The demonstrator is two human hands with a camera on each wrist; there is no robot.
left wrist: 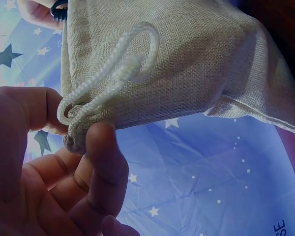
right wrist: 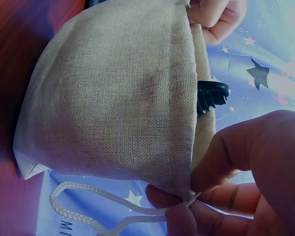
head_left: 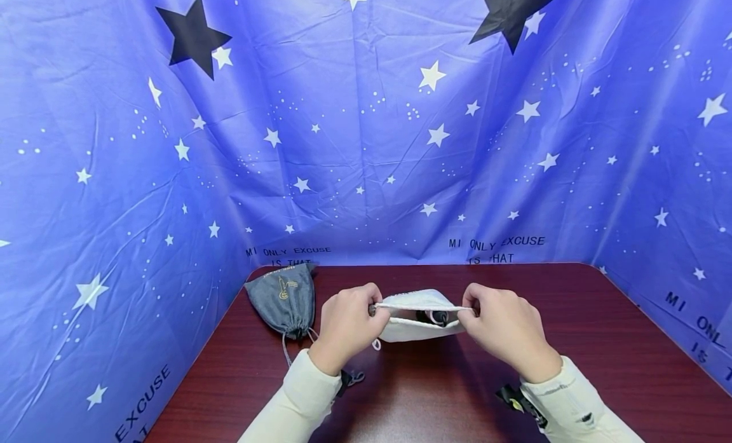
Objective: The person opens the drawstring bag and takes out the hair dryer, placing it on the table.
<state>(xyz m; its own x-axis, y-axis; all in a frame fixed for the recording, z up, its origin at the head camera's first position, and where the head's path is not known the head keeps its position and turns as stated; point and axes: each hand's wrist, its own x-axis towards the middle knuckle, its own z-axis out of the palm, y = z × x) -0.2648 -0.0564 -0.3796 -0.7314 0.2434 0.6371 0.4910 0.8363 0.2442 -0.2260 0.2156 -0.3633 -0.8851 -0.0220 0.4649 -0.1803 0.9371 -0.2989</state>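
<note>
A pale cloth drawstring bag (head_left: pixel 420 332) is held up over the table with its mouth spread apart. My left hand (head_left: pixel 349 319) pinches one corner of the mouth, beside a white cord loop (left wrist: pixel 137 39). At the opposite corner my right hand (head_left: pixel 506 325) pinches the rim between thumb and fingers; another cord loop (right wrist: pixel 64 196) hangs there. A black object (head_left: pixel 439 318) shows inside the opening and pokes slightly past the rim in the right wrist view. The rest of it is hidden by the cloth, so its kind is unclear.
A grey drawstring bag (head_left: pixel 283 300) with a yellow print lies at the table's back left, its cords trailing toward my left wrist. The dark red wooden table (head_left: pixel 589 367) is bounded by blue star-printed curtains (head_left: pixel 366 144) behind and at both sides.
</note>
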